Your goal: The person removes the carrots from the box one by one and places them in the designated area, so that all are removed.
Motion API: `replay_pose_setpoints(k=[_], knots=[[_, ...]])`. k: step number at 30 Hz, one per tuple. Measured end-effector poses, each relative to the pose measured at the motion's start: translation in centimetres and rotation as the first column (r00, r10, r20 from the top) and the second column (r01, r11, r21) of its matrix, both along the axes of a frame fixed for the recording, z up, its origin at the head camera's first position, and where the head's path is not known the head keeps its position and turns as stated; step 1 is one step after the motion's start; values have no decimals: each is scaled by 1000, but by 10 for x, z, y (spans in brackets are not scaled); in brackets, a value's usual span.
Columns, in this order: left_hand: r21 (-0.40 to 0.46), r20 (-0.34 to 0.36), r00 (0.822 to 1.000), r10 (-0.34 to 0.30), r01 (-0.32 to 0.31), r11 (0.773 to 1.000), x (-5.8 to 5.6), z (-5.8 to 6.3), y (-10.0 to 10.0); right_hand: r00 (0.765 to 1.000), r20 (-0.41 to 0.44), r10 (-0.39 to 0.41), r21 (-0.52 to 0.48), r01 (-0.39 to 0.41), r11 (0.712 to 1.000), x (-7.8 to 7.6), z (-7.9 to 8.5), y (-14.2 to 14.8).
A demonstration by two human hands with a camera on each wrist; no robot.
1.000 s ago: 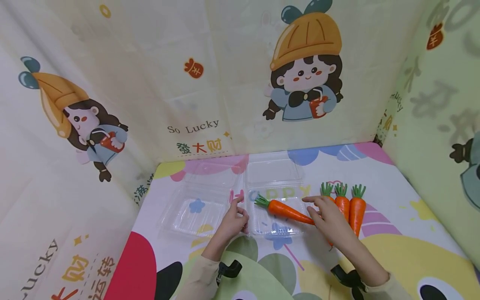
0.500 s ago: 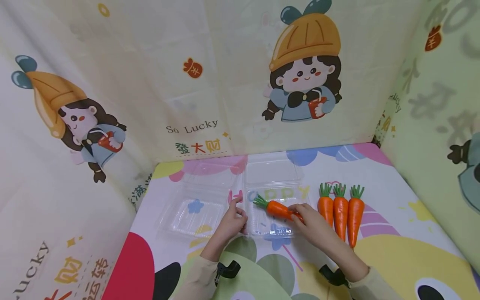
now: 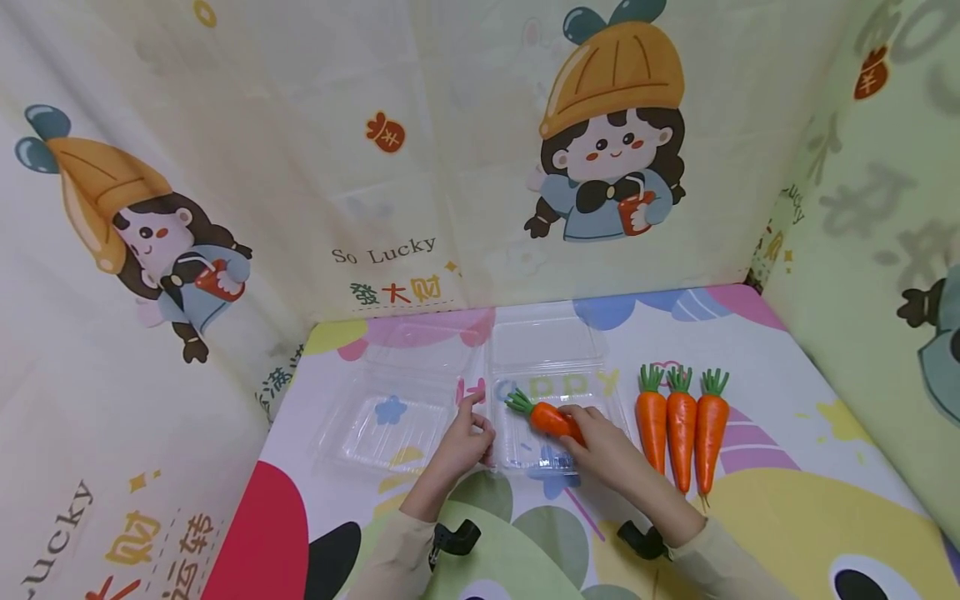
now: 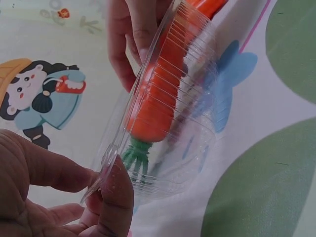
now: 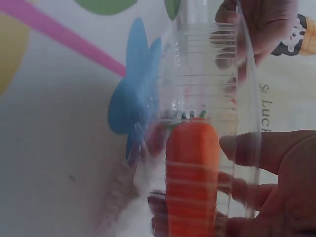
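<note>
My right hand (image 3: 600, 446) holds an orange carrot (image 3: 549, 418) by its lower part, its green leafy top pointing to the back left. The carrot lies over the right-hand clear plastic container (image 3: 517, 460), whose lid (image 3: 547, 343) is folded open toward the back. In the right wrist view, the carrot (image 5: 192, 173) shows through the ribbed wall with my thumb against its side. My left hand (image 3: 461, 442) pinches the container's left rim between thumb and forefinger, as the left wrist view shows at the rim (image 4: 101, 173).
A second clear container (image 3: 352, 446), also with its lid back, stands to the left. Three more carrots (image 3: 681, 421) lie side by side on the right, tops toward the back. A printed cloth covers the table (image 3: 750, 350), and patterned curtains (image 3: 465, 167) rise behind and at both sides.
My right hand has come left from beside the three carrots, taken hold of the carrot over the right container and shifted slightly left with it. The left hand has stayed at the rim.
</note>
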State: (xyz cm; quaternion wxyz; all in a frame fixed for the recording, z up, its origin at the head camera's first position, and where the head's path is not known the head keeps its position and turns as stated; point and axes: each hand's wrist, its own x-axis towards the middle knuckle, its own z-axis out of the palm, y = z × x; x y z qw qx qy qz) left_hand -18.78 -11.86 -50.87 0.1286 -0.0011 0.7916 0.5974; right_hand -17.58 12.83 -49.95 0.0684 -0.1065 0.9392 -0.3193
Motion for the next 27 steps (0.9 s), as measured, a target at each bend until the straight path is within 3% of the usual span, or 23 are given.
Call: replay_pose_setpoints(k=[27], knots=[[-17, -11, 1000, -26, 26, 1000, -2, 0, -2, 999, 36, 1, -18, -1, 1000, -18, -3, -21]])
